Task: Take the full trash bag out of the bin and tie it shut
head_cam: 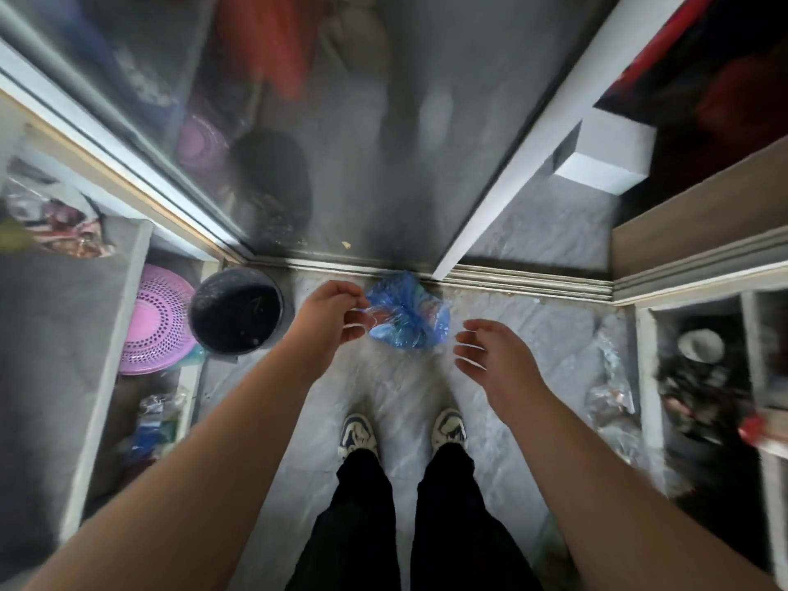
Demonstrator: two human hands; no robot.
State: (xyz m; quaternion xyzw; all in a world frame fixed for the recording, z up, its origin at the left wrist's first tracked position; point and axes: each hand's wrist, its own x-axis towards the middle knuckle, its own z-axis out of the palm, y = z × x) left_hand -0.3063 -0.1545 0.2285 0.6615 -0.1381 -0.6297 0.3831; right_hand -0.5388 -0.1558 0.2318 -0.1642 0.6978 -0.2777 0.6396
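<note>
Trash bag [409, 313]: blue translucent plastic, bunched and gathered at the top, resting on the marble-patterned floor [533, 330] against the sliding-door track [511, 280]. It is out of the bin.

Left hand [332, 317]: I see thumb and forefinger pinched close together on a thin clear strip of the bag's plastic at its left edge. The other fingers curl under. A narrow pinch, holding the bag.

Right hand [494, 356]: just right of the bag and apart from it, palm turned inward, fingers spread and loosely bent. It grips nothing.

Bin [236, 311]: round, black, upright, mouth showing a dark interior. It stands just left of the pinching hand, near but not touching it.

Pink basket [160, 319]: perforated plastic, tilted, left of the bin and partly behind it, far from the pinch.

Shoes [358, 432]: two white-and-dark trainers below the hands, toes pointing toward the bag, under black trousers [362, 526].

Door frame [524, 134]: white upright meeting the track just above and right of the bag.

Right side: shelving with blurred clutter, well apart from the free hand; I cannot tell the items.

Left side: a cupboard opening with blurred wrappers, also too soft to name.
</note>
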